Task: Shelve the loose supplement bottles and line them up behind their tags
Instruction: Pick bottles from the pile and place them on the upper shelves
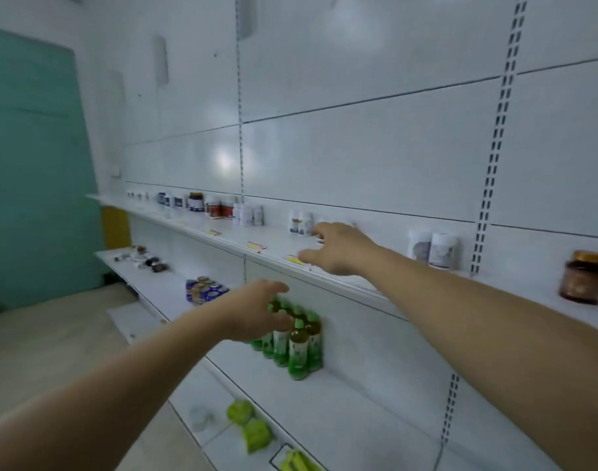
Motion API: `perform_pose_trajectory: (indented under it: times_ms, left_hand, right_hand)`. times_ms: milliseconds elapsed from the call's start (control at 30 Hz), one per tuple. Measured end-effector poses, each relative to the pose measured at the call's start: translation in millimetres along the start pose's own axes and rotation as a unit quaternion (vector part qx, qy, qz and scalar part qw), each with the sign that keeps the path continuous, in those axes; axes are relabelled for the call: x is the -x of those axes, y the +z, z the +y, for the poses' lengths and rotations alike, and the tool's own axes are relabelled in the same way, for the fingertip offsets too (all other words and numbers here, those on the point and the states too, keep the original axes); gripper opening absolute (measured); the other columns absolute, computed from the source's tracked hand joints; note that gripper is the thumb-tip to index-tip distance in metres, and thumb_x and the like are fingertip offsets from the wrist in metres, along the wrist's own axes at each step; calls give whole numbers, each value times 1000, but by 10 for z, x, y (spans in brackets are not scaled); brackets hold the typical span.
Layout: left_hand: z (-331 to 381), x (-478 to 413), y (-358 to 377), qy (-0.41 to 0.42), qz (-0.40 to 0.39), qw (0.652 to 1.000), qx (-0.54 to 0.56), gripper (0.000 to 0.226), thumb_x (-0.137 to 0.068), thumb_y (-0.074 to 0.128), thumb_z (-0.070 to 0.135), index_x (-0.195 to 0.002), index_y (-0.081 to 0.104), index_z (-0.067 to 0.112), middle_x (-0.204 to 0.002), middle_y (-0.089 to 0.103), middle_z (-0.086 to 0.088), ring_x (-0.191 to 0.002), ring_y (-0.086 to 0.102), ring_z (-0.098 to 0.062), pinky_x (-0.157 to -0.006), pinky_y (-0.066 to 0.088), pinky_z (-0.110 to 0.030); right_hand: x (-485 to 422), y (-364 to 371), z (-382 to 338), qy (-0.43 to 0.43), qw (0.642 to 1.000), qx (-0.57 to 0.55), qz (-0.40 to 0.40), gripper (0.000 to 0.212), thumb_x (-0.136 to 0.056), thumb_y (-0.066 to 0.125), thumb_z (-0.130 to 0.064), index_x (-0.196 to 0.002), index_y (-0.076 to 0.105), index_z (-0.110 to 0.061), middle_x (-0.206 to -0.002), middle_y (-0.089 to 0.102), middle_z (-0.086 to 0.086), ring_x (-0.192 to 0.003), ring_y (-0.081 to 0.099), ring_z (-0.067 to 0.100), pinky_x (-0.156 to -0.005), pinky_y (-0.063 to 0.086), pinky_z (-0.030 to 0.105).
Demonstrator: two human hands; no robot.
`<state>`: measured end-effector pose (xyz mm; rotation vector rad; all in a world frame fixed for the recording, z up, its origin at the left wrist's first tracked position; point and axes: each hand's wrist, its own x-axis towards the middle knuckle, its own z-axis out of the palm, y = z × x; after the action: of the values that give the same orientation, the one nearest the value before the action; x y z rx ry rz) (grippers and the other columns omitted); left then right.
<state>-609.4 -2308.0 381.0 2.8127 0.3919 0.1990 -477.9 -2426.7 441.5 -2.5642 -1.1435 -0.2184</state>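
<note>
White shelving, one arm reaching out over the tag line

Right hand (338,248) is spread. Its thumb splays out almost to the nearest yellow tag (292,259) at the front of the top shelf (236,234), and its fingers stretch toward the back panel. Something pale shows by the fingertips, but it is too blurred for me to say whether it is a bottle or whether they touch it. Left hand (256,311) hovers below that tag with fingers loosely fanned, holding nothing, in front of the green bottles (299,348) one shelf down.

Just behind the tag stands a pair of white supplement bottles (301,223). They are upright, long axis vertical, labels turned out to the aisle. Well to the right of the tag, another white pair (433,248) and an amber jar (582,282) stand the same way. Far to its left, a longer row (222,207) sits against the panel, set back from the other tags (256,246).

My worry is the reach. The fingers are close beside the white pair, and narrow bottles standing on end should tip at a light sideways knock, one taking its neighbour down. The forearm crossing the shelf edge right of the tag could drag anything set near the front. Below the tag, the left hand could likewise clip the green caps
</note>
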Motion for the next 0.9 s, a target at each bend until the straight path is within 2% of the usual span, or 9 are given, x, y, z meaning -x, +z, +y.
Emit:
perform_pose_trajectory:
  times_ms: [67, 200, 500, 600, 700, 900]
  left_hand:
    - [-354, -94, -38, -23, 10, 1000, 8, 56, -88, 60, 41, -139, 41, 26, -138, 48, 0, -117, 50, -17, -100, 42, -32]
    - [-974, -374, -123, -78, 16, 997, 4, 53, -91, 57, 39, -139, 42, 21, -138, 48, -2, -121, 48, -18, -95, 37, -26]
    - [-2552, -1542, -310, -180, 25, 983, 7, 60, -89, 60, 41, -142, 37, 25, -146, 41, -1, -127, 44, -20, -104, 36, -32]
    - [-3154, -1816, -344, -215, 31, 976, 24, 60, -88, 59, 43, -142, 38, 25, -146, 41, 0, -127, 45, -18, -102, 37, -29]
    - [-3781, -2033, -328, -244, 42, 969, 28, 59, -89, 58, 44, -141, 38, 25, -144, 43, 0, -125, 47, -18, -98, 37, -27]
    - [-5310, -2578, -240, -268, 37, 962, 29, 58, -90, 56, 43, -142, 37, 25, -148, 38, 2, -132, 39, -18, -106, 31, -30]
  right_hand:
    - [-344, 259, -242, -28, 999, -12, -21, 72, -86, 54, -60, -145, 34, -25, -152, 34, 3, -133, 39, 26, -103, 35, 37]
    - [-1060, 732, -660, -83, 995, -28, -38, 73, -87, 55, -58, -147, 31, -23, -152, 33, 5, -133, 38, 26, -103, 35, 37]
    - [-2905, 1649, -1422, -158, 982, -67, -74, 72, -86, 55, -56, -146, 34, -20, -147, 40, 6, -128, 43, 26, -100, 40, 39]
    - [-3450, 2025, -1709, -170, 977, -81, -103, 71, -86, 55, -56, -145, 34, -21, -149, 38, 6, -130, 42, 27, -100, 39, 39]
    - [-3928, 2491, -2006, -180, 972, -65, -136, 71, -88, 53, -56, -146, 32, -22, -150, 37, 6, -131, 41, 27, -100, 39, 39]
    - [-5074, 3549, -2695, -195, 963, -30, -182, 67, -89, 52, -53, -144, 36, -19, -146, 41, 6, -126, 45, 25, -98, 43, 38]
